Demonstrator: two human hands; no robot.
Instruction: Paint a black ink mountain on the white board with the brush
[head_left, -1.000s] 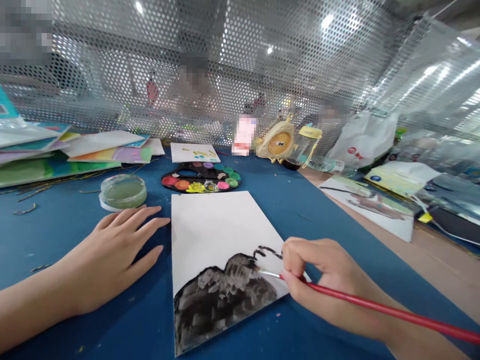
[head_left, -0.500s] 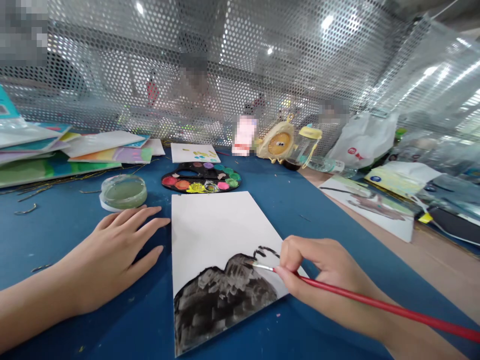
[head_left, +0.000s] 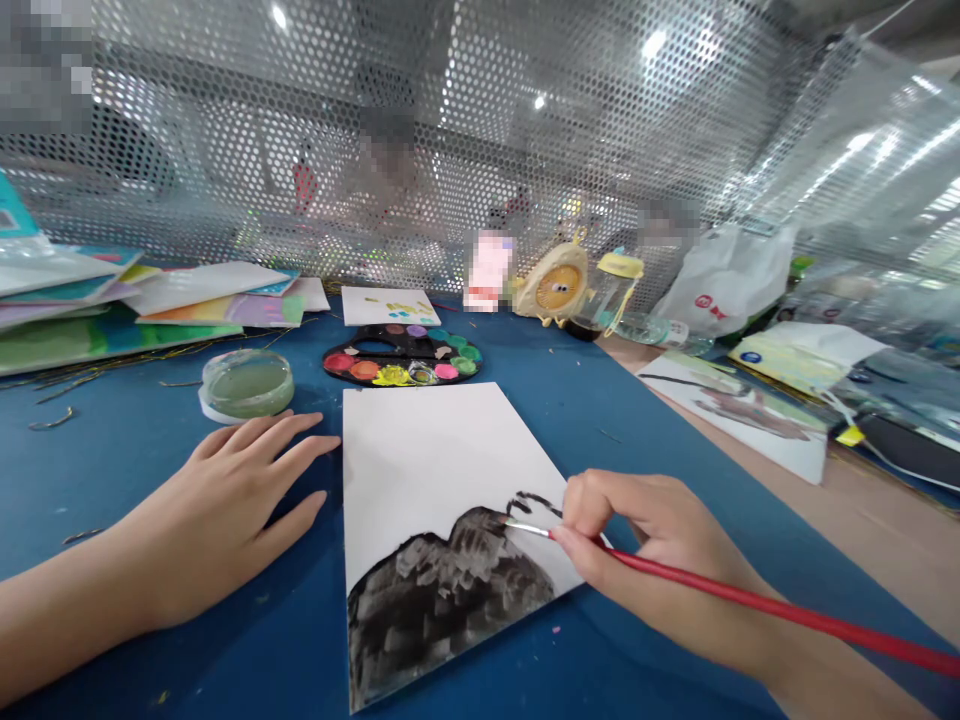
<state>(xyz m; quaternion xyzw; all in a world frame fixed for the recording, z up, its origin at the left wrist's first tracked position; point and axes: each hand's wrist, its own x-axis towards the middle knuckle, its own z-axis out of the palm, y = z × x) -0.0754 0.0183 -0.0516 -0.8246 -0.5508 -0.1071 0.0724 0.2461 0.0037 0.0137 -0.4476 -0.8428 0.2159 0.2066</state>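
My right hand (head_left: 637, 540) pinches a red-handled paintbrush (head_left: 712, 592) near its metal ferrule. The brush tip rests at the upper right edge of a dark painted shape on a white canvas board (head_left: 427, 440). That shape is black and grey, with two humps, and a thin black curved line runs on from it toward my fingers. My left hand (head_left: 240, 500) lies flat on the blue table with fingers spread, just left of the board. Close beyond its fingers stands a clear round tub (head_left: 247, 385) of murky greenish water. A black paint palette (head_left: 405, 355) with several colours lies behind the board.
A small paint-dabbed card (head_left: 390, 306) lies behind the palette. Stacked paintings (head_left: 217, 290) sit at the left. Along the back are a phone (head_left: 489, 270), a yellow clock-like toy (head_left: 553, 285) and a bottle (head_left: 611, 295). Another painting (head_left: 742, 410) and a plastic bag (head_left: 724, 280) are at the right.
The brush tip has shifted very slightly up and left along the dark shape's edge, with my right hand moving a little. My left hand stays still.
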